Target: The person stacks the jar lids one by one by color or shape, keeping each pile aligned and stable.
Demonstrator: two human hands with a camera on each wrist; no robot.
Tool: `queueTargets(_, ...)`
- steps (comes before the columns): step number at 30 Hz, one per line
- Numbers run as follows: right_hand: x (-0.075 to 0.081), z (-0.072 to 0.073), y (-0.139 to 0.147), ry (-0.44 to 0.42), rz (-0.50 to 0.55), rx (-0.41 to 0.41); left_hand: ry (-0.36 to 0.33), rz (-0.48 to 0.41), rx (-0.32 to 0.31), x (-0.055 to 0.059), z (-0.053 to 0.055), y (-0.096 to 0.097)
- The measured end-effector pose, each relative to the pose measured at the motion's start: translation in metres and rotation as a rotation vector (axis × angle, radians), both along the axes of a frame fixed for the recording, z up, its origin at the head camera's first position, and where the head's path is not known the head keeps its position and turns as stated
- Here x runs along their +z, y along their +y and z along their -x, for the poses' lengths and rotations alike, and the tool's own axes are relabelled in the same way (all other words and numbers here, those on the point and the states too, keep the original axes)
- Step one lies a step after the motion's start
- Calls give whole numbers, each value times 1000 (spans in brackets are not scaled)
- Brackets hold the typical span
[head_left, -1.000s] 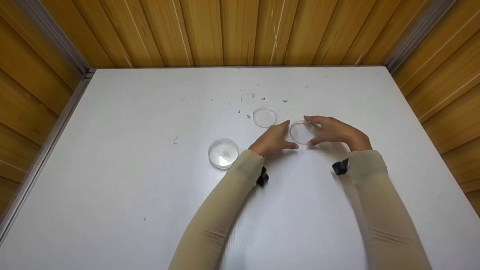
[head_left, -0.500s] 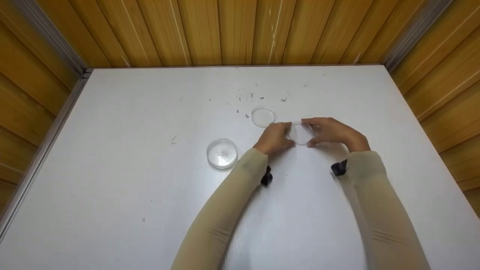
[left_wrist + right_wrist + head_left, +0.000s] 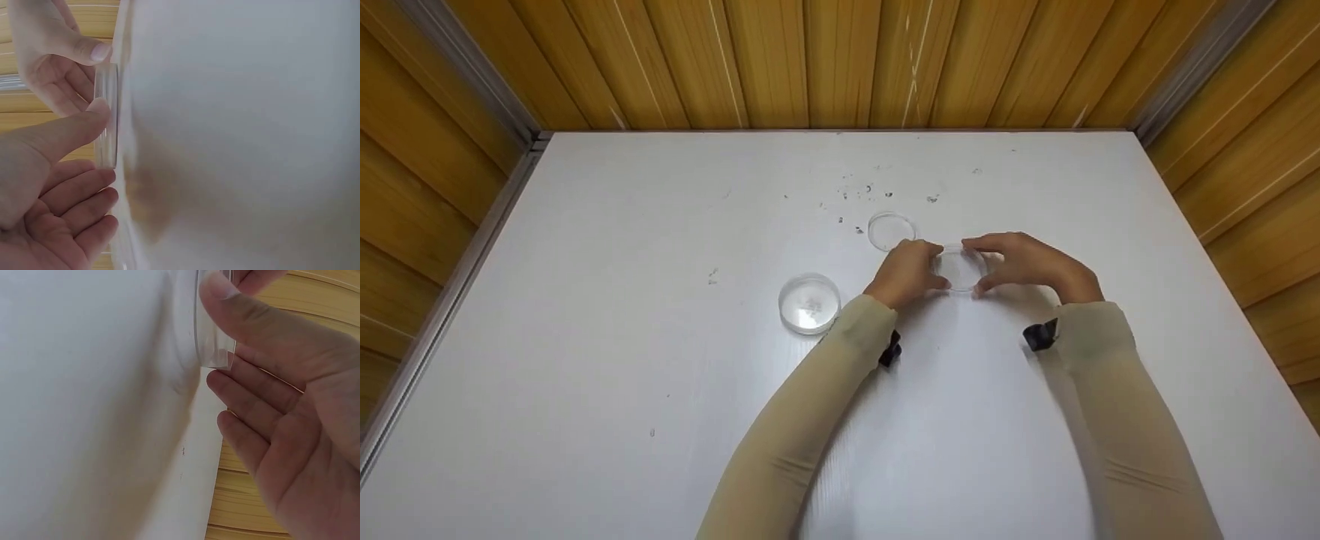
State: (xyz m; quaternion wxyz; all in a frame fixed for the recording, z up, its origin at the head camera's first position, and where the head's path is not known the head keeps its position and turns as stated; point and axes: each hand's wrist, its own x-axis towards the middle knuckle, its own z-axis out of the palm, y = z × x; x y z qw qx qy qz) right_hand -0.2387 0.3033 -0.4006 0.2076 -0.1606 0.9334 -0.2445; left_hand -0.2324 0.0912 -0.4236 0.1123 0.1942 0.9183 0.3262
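Note:
A clear round petri dish (image 3: 960, 268) is held between both hands, right of the table's centre. On its left side, my left hand (image 3: 903, 274) grips the rim between thumb and fingers. My right hand (image 3: 1027, 262) pinches the opposite side in the same way. The left wrist view shows the dish (image 3: 106, 143) edge-on close to the white tabletop, a thumb across its wall. In the right wrist view, the thumb presses the near wall of the dish (image 3: 214, 349), with the other fingers spread behind and below it.
A shallow clear dish or lid (image 3: 891, 227) lies just behind the left hand, partly covered by it. A larger clear dish (image 3: 808, 304) stands beside the left forearm. Small dark marks dot the white table (image 3: 660, 225); wood-slat walls (image 3: 840, 67) enclose it.
My left hand has moved slightly right and closed its thumb and fingers on the dish's rim. My right hand has edged a little left onto the other side.

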Motion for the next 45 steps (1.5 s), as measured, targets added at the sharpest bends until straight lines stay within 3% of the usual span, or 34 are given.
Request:
queueTargets(7,6,0,-5,12,34,34,-1,49,1,15,-2,-9)
queueTargets(23,6,-7,-32,18,88,112,6,73,-25,23,-16,-43)
queueTargets(32,0,-10,-46,30,138,148,49,85,-55,22,-22,-57)
queueTargets(45,-10,-13,-61,34,134,150,65,165,-73,15,-26,-69)
